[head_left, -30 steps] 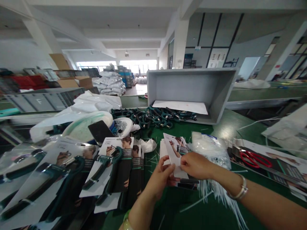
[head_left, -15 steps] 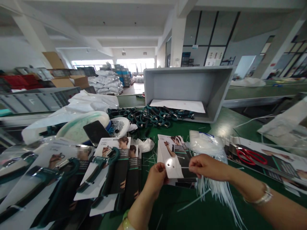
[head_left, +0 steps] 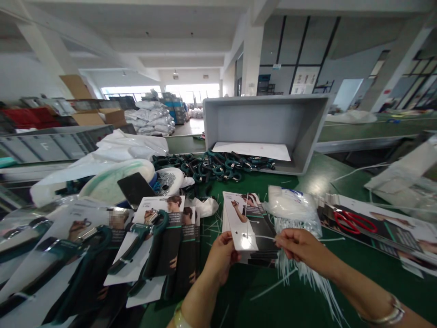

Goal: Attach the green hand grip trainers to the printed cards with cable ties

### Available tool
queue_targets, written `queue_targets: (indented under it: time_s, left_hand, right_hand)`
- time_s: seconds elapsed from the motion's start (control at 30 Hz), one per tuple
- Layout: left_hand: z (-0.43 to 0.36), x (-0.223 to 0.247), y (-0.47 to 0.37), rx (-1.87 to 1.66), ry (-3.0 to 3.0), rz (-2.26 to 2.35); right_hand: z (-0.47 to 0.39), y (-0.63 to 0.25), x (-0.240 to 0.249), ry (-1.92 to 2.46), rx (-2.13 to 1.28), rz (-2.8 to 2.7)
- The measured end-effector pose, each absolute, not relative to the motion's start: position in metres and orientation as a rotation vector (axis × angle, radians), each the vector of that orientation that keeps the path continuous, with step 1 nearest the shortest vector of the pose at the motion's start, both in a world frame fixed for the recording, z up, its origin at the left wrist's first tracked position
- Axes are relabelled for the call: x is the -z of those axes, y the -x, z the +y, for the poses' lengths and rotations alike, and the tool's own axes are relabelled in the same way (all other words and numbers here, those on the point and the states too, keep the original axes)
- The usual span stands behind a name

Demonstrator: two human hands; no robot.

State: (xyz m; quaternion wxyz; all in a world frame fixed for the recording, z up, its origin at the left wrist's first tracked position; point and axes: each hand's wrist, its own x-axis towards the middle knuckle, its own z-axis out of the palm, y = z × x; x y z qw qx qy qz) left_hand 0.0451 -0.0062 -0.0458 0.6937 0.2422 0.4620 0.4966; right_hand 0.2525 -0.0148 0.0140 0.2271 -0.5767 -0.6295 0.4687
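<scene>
The left hand (head_left: 221, 255) pinches the near left corner of a printed backing card (head_left: 254, 212) between its fingers, over a card stack (head_left: 261, 262) on the green surface (head_left: 246, 294). The card's long axis runs away from the person, its pictured far end angled slightly left. The right hand (head_left: 298, 243) has its fingers closed on a white cable tie (head_left: 262, 236), which points left, lengthwise across the card's near end.

Carries on green tabletop (head_left: 254, 315): card stack (head_left: 262, 228), dark grips (head_left: 216, 166) at twelve o'clock; crate (head_left: 259, 122) at one; apparently a bowl (head_left: 179, 180) at eleven.
</scene>
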Motion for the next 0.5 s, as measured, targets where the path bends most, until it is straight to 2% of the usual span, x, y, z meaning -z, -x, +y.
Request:
queue_targets:
  time_s: [0.13, 0.37, 0.43, 0.5]
  left_hand:
    - [-0.007, 0.045, -0.048, -1.083, -0.481, 0.954]
    - [-0.010, 0.028, -0.042, -1.242, -0.527, 1.085]
    - [-0.011, 0.023, -0.043, -1.275, -0.542, 1.103]
    - [-0.011, 0.019, -0.044, -1.300, -0.543, 1.117]
  right_hand:
    - [-0.010, -0.241, -0.007, 1.568, -1.420, -1.630]
    - [-0.001, -0.233, -0.007, 1.637, -1.321, -1.736]
    - [-0.003, -0.235, -0.008, 1.655, -1.138, -1.888]
    - [-0.009, -0.236, -0.007, 1.656, -0.757, -2.025]
